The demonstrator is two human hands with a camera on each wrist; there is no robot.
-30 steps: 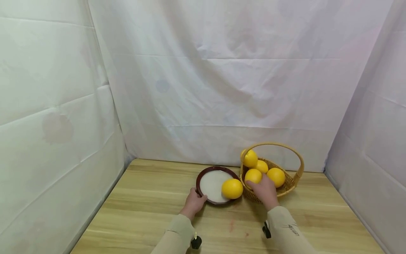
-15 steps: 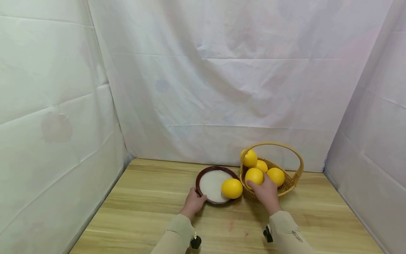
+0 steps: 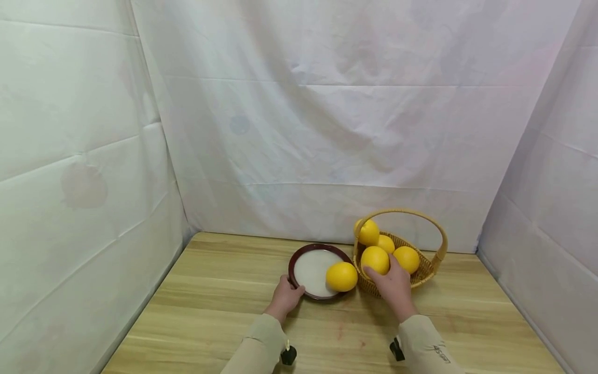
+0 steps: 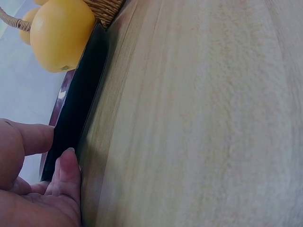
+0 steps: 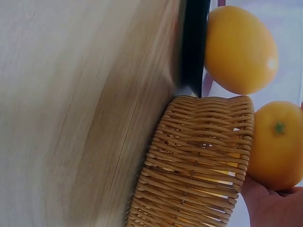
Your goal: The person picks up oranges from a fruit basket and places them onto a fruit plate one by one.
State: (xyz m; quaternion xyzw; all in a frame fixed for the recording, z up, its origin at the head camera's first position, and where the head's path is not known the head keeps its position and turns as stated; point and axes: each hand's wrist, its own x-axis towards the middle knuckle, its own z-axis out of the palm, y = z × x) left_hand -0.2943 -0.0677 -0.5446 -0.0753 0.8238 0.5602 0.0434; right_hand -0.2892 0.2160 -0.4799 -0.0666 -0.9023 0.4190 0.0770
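Observation:
A round plate (image 3: pixel 308 267) with a dark red-brown rim and pale centre lies on the table. My left hand (image 3: pixel 286 297) pinches its near-left rim, thumb over the edge; the left wrist view shows fingers (image 4: pixel 68 170) against its black side. One orange (image 3: pixel 341 277) rests at the plate's right side. Just right of it stands a wicker basket (image 3: pixel 424 278) with a tall handle. My right hand (image 3: pixel 394 283) grips another orange (image 5: pixel 277 142) at the basket's front rim, thumb at its near side. Its other fingers are mostly hidden behind the fruit.
Inside the basket are more oranges: one at the back left (image 3: pixel 368 233), one in the middle (image 3: pixel 385 243) and one at the right (image 3: pixel 406 260). The handle (image 3: pixel 406 211) arches over them. White cloth (image 3: pixel 299 130) hangs behind the wooden table (image 3: pixel 224 280) and along both sides.
The orange in my right hand has risen slightly in the basket, and my right wrist has shifted a little to the right. The left hand stays at the plate.

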